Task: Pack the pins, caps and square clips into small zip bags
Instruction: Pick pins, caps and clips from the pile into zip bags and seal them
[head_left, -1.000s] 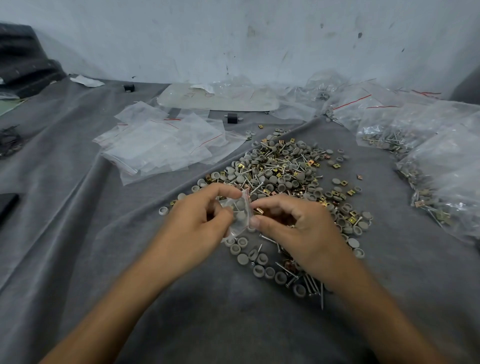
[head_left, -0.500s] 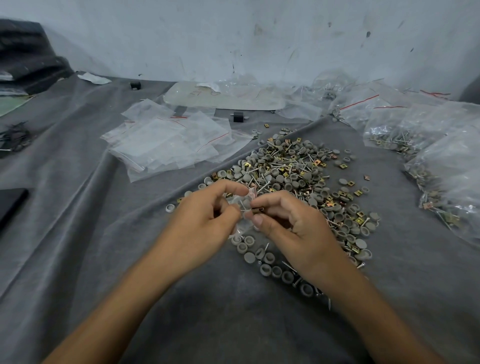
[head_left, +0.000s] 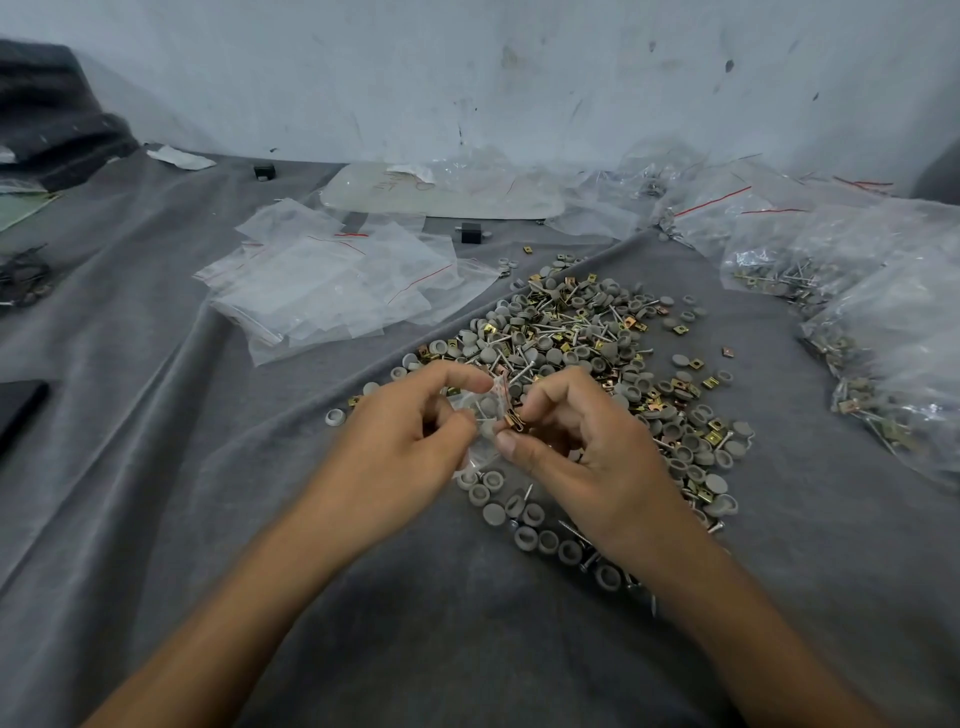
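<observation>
A heap of grey caps, steel pins and brass square clips (head_left: 576, 338) lies on the grey cloth (head_left: 156, 467) just beyond my hands. My left hand (head_left: 410, 441) pinches a small clear zip bag (head_left: 480, 410) by its mouth, above the near edge of the heap. My right hand (head_left: 576, 447) pinches a brass square clip (head_left: 514, 420) and a grey cap at the bag's opening. The bag's lower part is partly hidden between my fingers.
Several empty zip bags (head_left: 337, 286) lie in a pile at the left centre. Filled bags (head_left: 883, 312) are stacked along the right. A white tray under plastic (head_left: 441, 195) sits by the wall, with small black blocks (head_left: 471, 233) near it. A dark object (head_left: 18, 405) lies at the left edge.
My hands have come closer together, and the right hand now brings a brass clip and a cap to the bag's mouth. The bag has been drawn tighter between my fingers.
</observation>
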